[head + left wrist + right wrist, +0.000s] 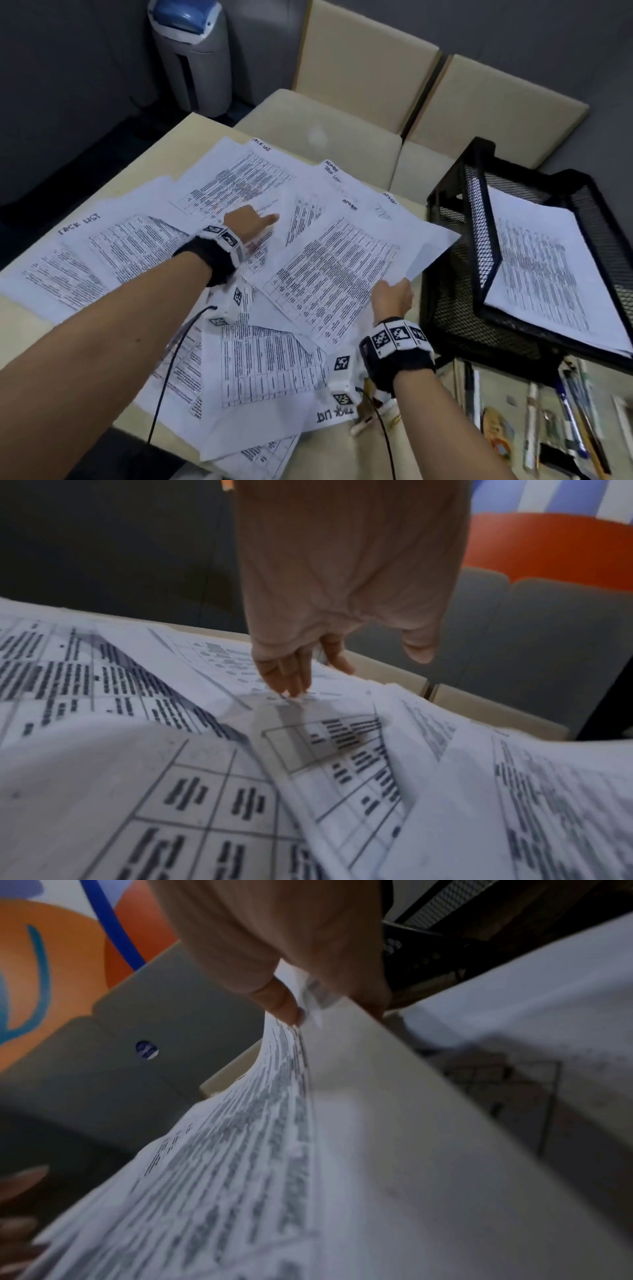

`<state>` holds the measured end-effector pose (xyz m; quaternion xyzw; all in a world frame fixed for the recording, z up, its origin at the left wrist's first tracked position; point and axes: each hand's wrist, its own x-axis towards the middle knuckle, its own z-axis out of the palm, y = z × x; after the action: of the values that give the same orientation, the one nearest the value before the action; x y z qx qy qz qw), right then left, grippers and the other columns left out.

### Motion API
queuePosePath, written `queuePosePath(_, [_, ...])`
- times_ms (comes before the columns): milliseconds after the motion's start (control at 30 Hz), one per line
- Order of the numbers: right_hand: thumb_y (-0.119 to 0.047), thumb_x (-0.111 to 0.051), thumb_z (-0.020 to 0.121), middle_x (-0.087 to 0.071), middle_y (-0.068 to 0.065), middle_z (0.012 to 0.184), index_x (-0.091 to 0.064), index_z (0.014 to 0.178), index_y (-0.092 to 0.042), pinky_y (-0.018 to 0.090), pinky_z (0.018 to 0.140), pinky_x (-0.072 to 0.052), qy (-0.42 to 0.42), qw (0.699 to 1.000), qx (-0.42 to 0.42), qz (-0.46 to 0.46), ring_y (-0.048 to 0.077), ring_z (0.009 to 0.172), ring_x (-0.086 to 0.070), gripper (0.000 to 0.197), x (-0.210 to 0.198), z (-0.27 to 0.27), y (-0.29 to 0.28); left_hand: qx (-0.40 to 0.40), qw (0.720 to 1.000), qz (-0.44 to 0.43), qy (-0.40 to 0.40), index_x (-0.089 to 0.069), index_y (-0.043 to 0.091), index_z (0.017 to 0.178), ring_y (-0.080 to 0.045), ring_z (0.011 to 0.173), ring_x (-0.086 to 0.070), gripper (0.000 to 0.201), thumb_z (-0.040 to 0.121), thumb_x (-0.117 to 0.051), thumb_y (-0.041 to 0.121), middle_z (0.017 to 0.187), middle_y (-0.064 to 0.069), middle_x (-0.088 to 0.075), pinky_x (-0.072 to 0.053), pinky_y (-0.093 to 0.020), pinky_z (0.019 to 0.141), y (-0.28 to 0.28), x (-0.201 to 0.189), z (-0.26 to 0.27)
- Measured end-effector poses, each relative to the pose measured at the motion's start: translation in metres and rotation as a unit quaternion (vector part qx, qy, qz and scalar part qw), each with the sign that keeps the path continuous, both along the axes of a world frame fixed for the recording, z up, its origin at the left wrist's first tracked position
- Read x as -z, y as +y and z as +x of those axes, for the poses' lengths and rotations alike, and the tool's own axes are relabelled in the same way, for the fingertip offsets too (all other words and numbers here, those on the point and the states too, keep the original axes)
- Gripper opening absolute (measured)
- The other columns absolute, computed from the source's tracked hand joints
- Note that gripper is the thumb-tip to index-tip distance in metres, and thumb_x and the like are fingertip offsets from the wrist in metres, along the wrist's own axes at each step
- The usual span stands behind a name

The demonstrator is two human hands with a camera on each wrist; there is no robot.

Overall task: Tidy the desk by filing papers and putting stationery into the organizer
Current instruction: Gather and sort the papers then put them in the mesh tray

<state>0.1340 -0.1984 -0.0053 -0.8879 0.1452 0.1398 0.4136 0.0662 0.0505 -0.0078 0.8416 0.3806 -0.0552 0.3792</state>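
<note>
Several printed sheets (144,246) lie scattered and overlapping across the desk (191,137). My right hand (394,296) pinches the near right edge of one printed sheet (342,270) and lifts it off the pile; in the right wrist view the thumb (284,1004) presses on that sheet (240,1164). My left hand (250,224) reaches over the pile with straight fingers, and its fingertips (291,688) touch a sheet (219,653) near the desk's far edge. The black mesh organizer (479,219) stands at the right with a printed sheet (541,260) in its top tray.
Pens and other stationery (548,421) lie on the desk in front of the organizer. Beige chairs (359,78) stand beyond the desk's far edge. A grey bin with a blue lid (191,51) stands on the floor at the far left.
</note>
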Motion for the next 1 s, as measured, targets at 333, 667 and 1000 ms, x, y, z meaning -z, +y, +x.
queuePosePath(333, [0.003, -0.028, 0.094, -0.043, 0.029, 0.131, -0.013, 0.144, -0.009, 0.039, 0.084, -0.043, 0.053, 0.987, -0.142, 0.042, 0.038, 0.111, -0.050, 0.054, -0.003, 0.015, 0.016, 0.033, 0.996, -0.083, 0.021, -0.057, 0.001, 0.102, -0.019, 0.072, -0.057, 0.061, 0.075, -0.065, 0.054, 0.083, -0.008, -0.058, -0.051, -0.027, 0.062, -0.046, 0.026, 0.041])
queuePosePath(667, [-0.007, -0.055, 0.071, -0.063, 0.005, 0.105, -0.047, 0.110, -0.015, 0.034, 0.074, -0.048, 0.052, 0.934, -0.065, 0.347, 0.015, 0.077, -0.055, 0.041, -0.033, 0.008, 0.008, 0.030, 0.960, -0.160, -0.228, -0.051, 0.014, 0.080, -0.014, 0.061, -0.047, 0.011, 0.089, -0.057, 0.011, 0.071, 0.000, -0.049, -0.046, -0.023, 0.054, -0.050, -0.075, -0.032])
queuePosePath(1000, [0.011, -0.045, 0.079, -0.058, 0.004, 0.094, -0.050, 0.105, -0.009, 0.022, 0.076, -0.050, -0.233, 0.834, -0.193, 0.461, 0.011, 0.081, -0.055, 0.034, -0.158, -0.023, 0.023, -0.043, 0.847, -0.134, -0.513, -0.052, 0.014, 0.114, -0.010, 0.106, -0.065, 0.042, 0.077, -0.072, 0.013, 0.108, 0.002, -0.068, -0.051, -0.020, 0.088, -0.042, -0.152, -0.079])
